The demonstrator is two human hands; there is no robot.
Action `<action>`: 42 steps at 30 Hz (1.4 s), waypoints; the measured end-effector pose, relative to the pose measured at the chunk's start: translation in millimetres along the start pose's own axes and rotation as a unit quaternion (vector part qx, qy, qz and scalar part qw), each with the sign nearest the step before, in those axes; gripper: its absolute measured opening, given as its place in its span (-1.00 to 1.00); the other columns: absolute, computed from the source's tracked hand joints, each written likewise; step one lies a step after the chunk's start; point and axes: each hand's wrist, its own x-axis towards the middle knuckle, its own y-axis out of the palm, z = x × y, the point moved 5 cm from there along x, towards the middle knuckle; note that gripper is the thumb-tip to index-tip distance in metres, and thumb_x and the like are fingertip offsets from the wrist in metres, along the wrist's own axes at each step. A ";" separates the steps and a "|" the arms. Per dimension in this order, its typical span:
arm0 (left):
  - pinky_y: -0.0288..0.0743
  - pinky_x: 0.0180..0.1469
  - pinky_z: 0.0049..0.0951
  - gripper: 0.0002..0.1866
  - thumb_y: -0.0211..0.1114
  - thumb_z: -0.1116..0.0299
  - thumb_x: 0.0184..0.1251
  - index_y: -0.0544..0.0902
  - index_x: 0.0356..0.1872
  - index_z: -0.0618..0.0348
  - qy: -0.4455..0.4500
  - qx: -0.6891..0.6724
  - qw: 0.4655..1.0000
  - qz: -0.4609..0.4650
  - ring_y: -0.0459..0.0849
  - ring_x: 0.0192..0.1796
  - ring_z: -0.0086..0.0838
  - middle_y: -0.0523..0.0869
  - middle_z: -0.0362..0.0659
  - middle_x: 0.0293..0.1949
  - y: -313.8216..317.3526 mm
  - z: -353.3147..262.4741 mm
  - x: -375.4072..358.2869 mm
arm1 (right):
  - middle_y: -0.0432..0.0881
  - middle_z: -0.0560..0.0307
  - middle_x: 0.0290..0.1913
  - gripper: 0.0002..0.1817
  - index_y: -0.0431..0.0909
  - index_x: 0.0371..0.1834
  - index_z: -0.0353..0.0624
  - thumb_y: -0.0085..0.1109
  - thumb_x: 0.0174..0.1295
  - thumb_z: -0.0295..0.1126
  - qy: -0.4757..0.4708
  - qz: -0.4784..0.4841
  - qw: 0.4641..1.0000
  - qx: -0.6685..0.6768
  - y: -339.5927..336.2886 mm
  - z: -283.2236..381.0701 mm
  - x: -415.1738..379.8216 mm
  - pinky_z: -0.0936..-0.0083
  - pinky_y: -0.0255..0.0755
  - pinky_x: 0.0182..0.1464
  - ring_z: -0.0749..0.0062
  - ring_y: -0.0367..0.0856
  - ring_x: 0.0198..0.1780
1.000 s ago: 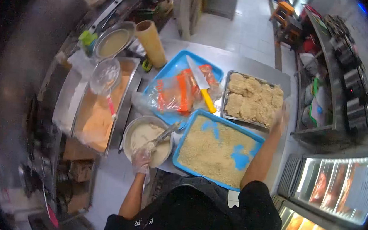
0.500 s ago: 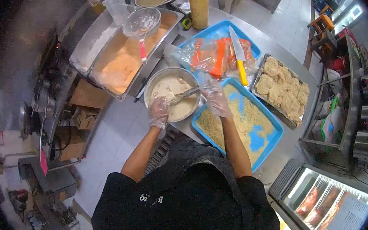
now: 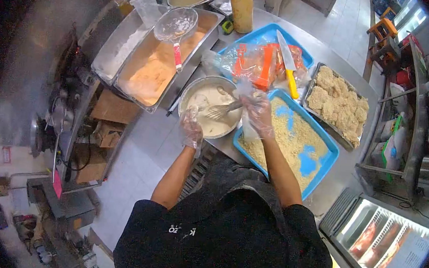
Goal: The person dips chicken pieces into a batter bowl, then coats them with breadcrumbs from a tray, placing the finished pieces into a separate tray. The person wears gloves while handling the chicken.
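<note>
The whisk (image 3: 220,112) rests with its wires in pale batter (image 3: 205,98), inside the round bowl (image 3: 204,78) at the near-left corner of the steel table (image 3: 351,160). Leftmost, the gloved left hand (image 3: 191,126) is at the bowl's near-left rim, its fingers bunched; whether they pinch anything, I cannot tell. The wires lie just to their right, apart from them. From there the whisk's long axis slants away toward the table's far-right corner, and its handle end meets the gloved right hand (image 3: 258,115), the nearer hand, fingers closed around it beside the blue tray (image 3: 332,163).
</note>
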 end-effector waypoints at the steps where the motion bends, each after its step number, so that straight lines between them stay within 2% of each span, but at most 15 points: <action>1: 0.33 0.18 -0.29 -0.48 0.07 0.48 0.09 0.40 0.19 0.09 -0.003 0.008 1.000 0.013 0.50 0.08 -0.20 0.56 -0.01 0.02 -2.3 -2.5 1.5 | 0.64 0.10 -0.25 -0.73 0.46 -0.09 -0.29 0.21 0.13 -0.52 -0.018 -0.017 1.000 0.015 -5.1 -12.7 0.1 0.61 0.47 -0.21 0.54 0.59 -0.23; 2: 0.33 0.18 -0.29 -0.48 0.06 0.49 0.10 0.40 0.19 0.09 -0.004 0.015 1.000 0.026 0.50 0.08 -0.21 0.55 -0.01 0.04 -3.7 -7.0 5.3 | 0.64 0.10 -0.24 -0.73 0.45 -0.10 -0.29 0.21 0.13 -0.53 -0.038 -0.035 0.998 0.028 -8.7 -22.5 1.3 0.62 0.47 -0.19 0.54 0.59 -0.23; 5: 0.39 0.13 -0.24 -0.46 0.04 0.53 0.08 0.38 0.19 0.14 0.061 0.085 0.991 -0.080 0.56 0.00 -0.14 0.54 0.00 0.05 20.5 19.8 -6.9 | 0.64 0.12 -0.25 -0.76 0.45 -0.13 -0.31 0.21 0.14 -0.52 -0.020 -0.138 0.988 0.073 -11.4 -38.9 -1.3 0.60 0.49 -0.14 0.54 0.60 -0.23; 7: 0.47 0.00 -0.22 -0.57 0.05 0.52 0.09 0.48 0.07 0.16 -0.119 -0.127 0.983 -0.062 0.60 -0.09 -0.16 0.61 -0.01 -0.06 27.9 37.6 -4.7 | 0.64 0.12 -0.24 -0.74 0.42 -0.10 -0.31 0.19 0.15 -0.53 -0.019 -0.117 0.987 0.110 -6.5 -38.9 -0.3 0.58 0.49 -0.11 0.51 0.61 -0.20; 9: 0.52 -0.14 -0.22 -0.68 0.07 0.49 0.10 0.57 -0.08 0.19 -0.192 -0.105 0.975 0.038 0.63 -0.19 -0.18 0.65 -0.01 -0.18 37.2 45.7 8.8 | 0.64 0.10 -0.24 -0.71 0.39 -0.06 -0.30 0.17 0.16 -0.53 -0.015 -0.099 0.986 0.131 -2.3 -37.4 1.1 0.57 0.49 -0.09 0.48 0.61 -0.17; 11: 0.54 -0.29 -0.24 -0.78 0.10 0.43 0.11 0.64 -0.25 0.20 -0.147 0.151 0.956 0.204 0.66 -0.28 -0.22 0.69 -0.01 -0.31 45.9 60.9 33.1 | 0.64 0.08 -0.23 -0.67 0.35 0.00 -0.30 0.15 0.17 -0.54 -0.009 -0.084 0.987 0.137 -1.4 -39.5 3.9 0.58 0.49 -0.08 0.45 0.62 -0.15; 12: 0.51 -0.35 -0.23 -0.79 0.13 0.30 0.12 0.66 -0.46 0.21 -0.117 0.177 0.961 0.175 0.66 -0.34 -0.22 0.68 0.01 -0.41 12.0 12.9 53.9 | 0.64 0.05 -0.21 -0.60 0.29 0.06 -0.30 0.16 0.17 -0.53 -0.029 -0.061 0.995 0.078 -3.0 -52.3 4.9 0.55 0.49 -0.07 0.41 0.61 -0.11; 15: 0.51 -0.26 -0.18 -0.73 0.16 0.20 0.08 0.67 -0.42 0.21 -0.166 0.010 0.963 0.213 0.66 -0.31 -0.12 0.67 0.05 -0.37 -12.5 -2.8 76.7 | 0.64 0.04 -0.22 -0.65 0.33 0.01 -0.33 0.16 0.18 -0.50 0.021 -0.077 0.976 0.202 1.8 -61.2 3.1 0.53 0.50 -0.08 0.40 0.61 -0.13; 18: 0.52 -0.19 -0.19 -0.72 0.19 0.16 0.03 0.68 -0.40 0.17 -0.004 0.272 0.894 0.355 0.66 -0.29 -0.09 0.67 0.06 -0.34 8.0 12.3 87.6 | 0.64 0.05 -0.22 -0.73 0.42 -0.07 -0.32 0.16 0.20 -0.47 0.006 -0.071 0.976 0.204 5.5 -59.0 3.3 0.54 0.50 -0.12 0.42 0.61 -0.17; 21: 0.53 -0.14 -0.21 -0.73 0.23 0.19 -0.03 0.69 -0.37 0.13 -0.027 0.267 0.892 0.363 0.66 -0.23 -0.09 0.67 0.07 -0.31 9.3 7.7 91.6 | 0.63 0.07 -0.23 -0.80 0.49 -0.16 -0.31 0.16 0.21 -0.45 0.014 -0.069 0.970 0.233 4.9 -30.8 -0.7 0.59 0.50 -0.16 0.45 0.60 -0.20; 24: 0.53 -0.12 -0.22 -0.73 0.26 0.19 -0.04 0.69 -0.38 0.13 -0.014 0.291 0.864 0.411 0.66 -0.21 -0.09 0.67 0.07 -0.30 10.5 -2.8 92.8 | 0.64 0.13 -0.22 -0.82 0.55 -0.18 -0.28 0.18 0.15 -0.50 0.027 -0.066 0.938 0.339 9.6 -41.2 -0.2 0.63 0.47 -0.21 0.54 0.57 -0.23; 30: 0.52 -0.12 -0.20 -0.77 0.19 0.23 0.05 0.68 -0.40 0.13 -0.034 0.252 0.908 0.333 0.66 -0.20 -0.11 0.67 0.06 -0.30 13.5 13.0 84.3 | 0.62 0.18 -0.20 -0.80 0.55 -0.16 -0.26 0.20 0.13 -0.52 0.049 -0.064 0.961 0.265 7.5 -58.3 -0.9 0.66 0.46 -0.22 0.60 0.54 -0.22; 33: 0.52 -0.13 -0.20 -0.79 0.14 0.27 0.08 0.68 -0.42 0.14 -0.013 0.245 0.914 0.323 0.66 -0.21 -0.10 0.66 0.07 -0.30 25.1 35.0 77.2 | 0.62 0.16 -0.22 -0.80 0.55 -0.17 -0.26 0.22 0.12 -0.52 0.046 -0.081 0.935 0.343 7.2 -52.9 -2.7 0.67 0.47 -0.22 0.60 0.54 -0.22; 36: 0.52 -0.13 -0.20 -0.78 0.10 0.28 0.12 0.67 -0.41 0.15 -0.011 0.230 0.913 0.338 0.65 -0.22 -0.09 0.66 0.06 -0.29 24.5 34.4 75.8 | 0.60 0.12 -0.23 -0.77 0.46 -0.09 -0.23 0.17 0.18 -0.50 0.032 -0.069 0.933 0.353 8.5 -67.5 -3.4 0.57 0.51 -0.15 0.48 0.58 -0.18; 42: 0.51 -0.15 -0.21 -0.77 0.24 0.21 0.00 0.68 -0.39 0.11 -0.001 0.207 0.929 0.308 0.66 -0.24 -0.15 0.67 0.03 -0.32 29.7 45.6 72.5 | 0.60 0.01 -0.23 -0.82 0.48 -0.16 -0.26 0.15 0.20 -0.49 0.003 -0.070 0.914 0.400 -3.6 -58.6 -8.9 0.45 0.56 -0.09 0.38 0.60 -0.15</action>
